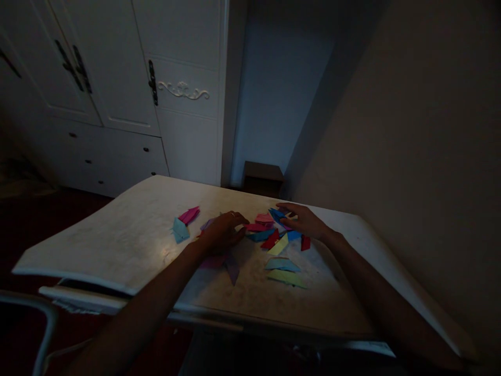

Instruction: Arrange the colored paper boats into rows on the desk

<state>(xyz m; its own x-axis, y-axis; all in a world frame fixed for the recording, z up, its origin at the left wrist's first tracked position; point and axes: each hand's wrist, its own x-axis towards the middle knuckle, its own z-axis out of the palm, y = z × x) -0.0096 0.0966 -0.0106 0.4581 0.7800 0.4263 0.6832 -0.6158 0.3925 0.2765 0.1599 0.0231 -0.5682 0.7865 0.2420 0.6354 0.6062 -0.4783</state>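
Folded paper pieces in several colours lie on a pale table [129, 224]. My left hand [223, 231], with a ring on one finger, reaches over the pile, fingers bent but apart, its fingertips beside a pink folded paper [256, 227]. Purple and pink pieces are partly hidden under that hand and wrist. Above the pile's right side is my right hand [305, 220], thumb and fingers spread around a blue folded paper [276, 214]; contact is hard to make out in the dim light. Nearer me lie a light blue piece [282, 265] and a light green piece [287, 278].
Left on the table are a magenta piece [189, 215] and a turquoise piece [180, 230]. A white wardrobe [191, 136] stands behind, with a small brown cabinet [263, 171] beyond the far edge. A wall [422, 130] runs along the right; a metal chair frame [49, 318] is at lower left.
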